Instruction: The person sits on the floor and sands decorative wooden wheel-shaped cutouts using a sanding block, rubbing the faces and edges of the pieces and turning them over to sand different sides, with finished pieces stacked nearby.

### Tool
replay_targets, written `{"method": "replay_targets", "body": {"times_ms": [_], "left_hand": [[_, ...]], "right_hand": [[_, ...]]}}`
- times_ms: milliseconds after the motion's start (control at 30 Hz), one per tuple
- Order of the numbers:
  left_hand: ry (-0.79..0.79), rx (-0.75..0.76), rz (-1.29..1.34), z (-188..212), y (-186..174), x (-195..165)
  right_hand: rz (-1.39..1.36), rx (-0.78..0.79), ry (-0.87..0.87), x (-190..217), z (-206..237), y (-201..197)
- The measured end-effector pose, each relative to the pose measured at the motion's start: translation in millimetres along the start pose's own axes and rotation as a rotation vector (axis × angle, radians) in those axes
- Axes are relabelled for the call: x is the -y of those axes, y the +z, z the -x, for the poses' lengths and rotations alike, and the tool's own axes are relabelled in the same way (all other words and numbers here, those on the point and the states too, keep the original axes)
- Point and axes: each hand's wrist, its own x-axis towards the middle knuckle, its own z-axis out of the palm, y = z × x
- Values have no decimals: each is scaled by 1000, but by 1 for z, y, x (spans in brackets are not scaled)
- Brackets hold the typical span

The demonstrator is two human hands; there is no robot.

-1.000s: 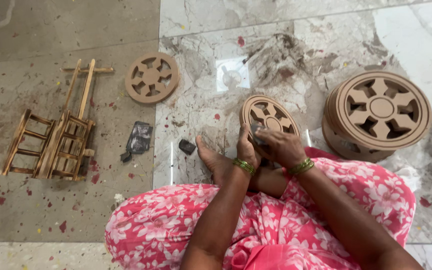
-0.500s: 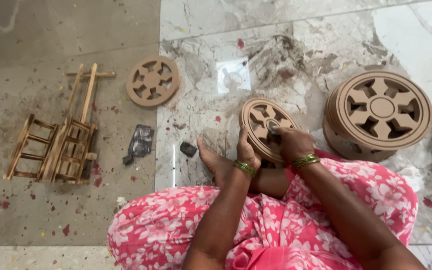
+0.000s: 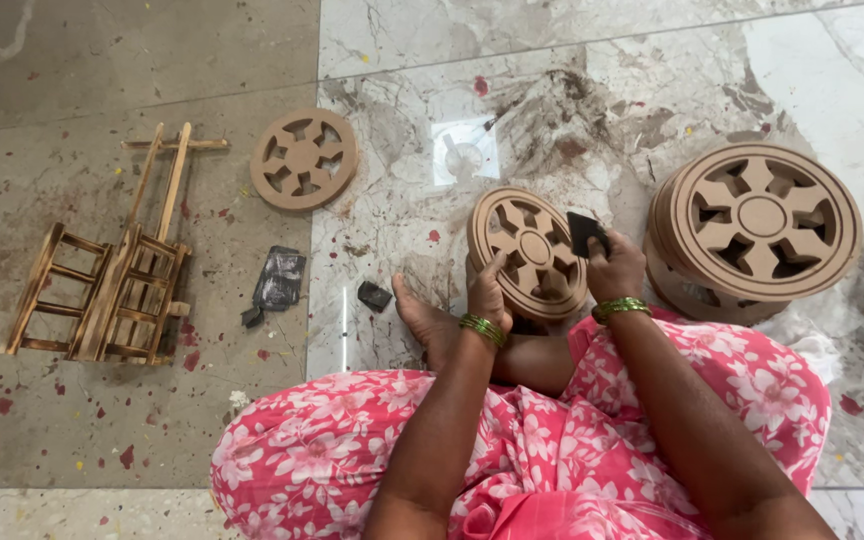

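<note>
Gripping wooden wheel (image 3: 527, 250), left hand (image 3: 489, 295); right hand (image 3: 614, 265) pinching black sanding pad (image 3: 584, 232).

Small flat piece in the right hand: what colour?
Black, pinched in the right hand; head view.

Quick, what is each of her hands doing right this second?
Left hand: closed on the rim of the wooden wheel, steadying it.
Right hand: closed on a small dark piece, pressed at the wheel's edge.
</note>
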Motion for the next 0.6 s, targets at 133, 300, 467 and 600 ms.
{"method": "replay_targets", "body": {"times_ms": [133, 300, 467, 600], "left_hand": [[81, 100, 37, 4, 0, 0], [-33, 237, 258, 12, 5, 2], [111, 194, 189, 21, 7, -3], [107, 190, 190, 25, 15, -4]], "right_hand": [[322, 253, 154, 12, 5, 2], [170, 254, -738, 22, 28, 14], [514, 345, -645, 51, 38, 5], [760, 523, -258, 65, 31, -11]]}}
